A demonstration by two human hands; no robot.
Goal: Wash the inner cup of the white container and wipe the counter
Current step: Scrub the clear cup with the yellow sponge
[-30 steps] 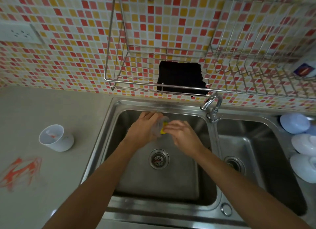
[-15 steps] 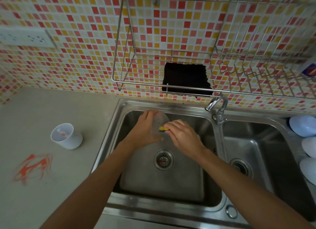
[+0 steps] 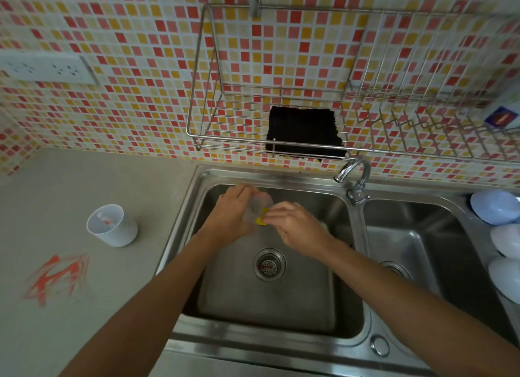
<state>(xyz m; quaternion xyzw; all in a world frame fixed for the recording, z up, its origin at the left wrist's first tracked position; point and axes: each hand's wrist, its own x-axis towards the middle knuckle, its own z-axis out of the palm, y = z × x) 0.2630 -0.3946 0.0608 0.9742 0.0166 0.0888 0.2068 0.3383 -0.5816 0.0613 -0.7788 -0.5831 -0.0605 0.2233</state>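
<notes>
Over the left basin of the steel sink (image 3: 349, 267), toward its 12 o'clock wall, the left hand (image 3: 231, 214) curls its fingers round a clear inner cup (image 3: 257, 207), holding it tilted above the drain (image 3: 269, 264). The right hand (image 3: 298, 227) sits just at the cup's 3 o'clock, fingers bent and pinching a small yellow sponge (image 3: 261, 219) pressed against the cup's mouth; how deep the sponge goes inside is hard to tell through the blur. The 2 hands touch around the cup.

The white container (image 3: 112, 225) stands upright on the grey counter (image 3: 70, 334) at the sink's 9 o'clock, well apart from the hands, with an orange smear inside. At the container's 7 o'clock an orange stain (image 3: 57, 278) is streaked across the counter.

The faucet (image 3: 353, 174) rises at 1 o'clock from the hands, its spout turned left. Above it a black cloth (image 3: 305, 133) lies in the wire rack (image 3: 197, 134) on the tiled wall. 3 pale bowls (image 3: 495, 207) line the sink's edge at 3 o'clock.
</notes>
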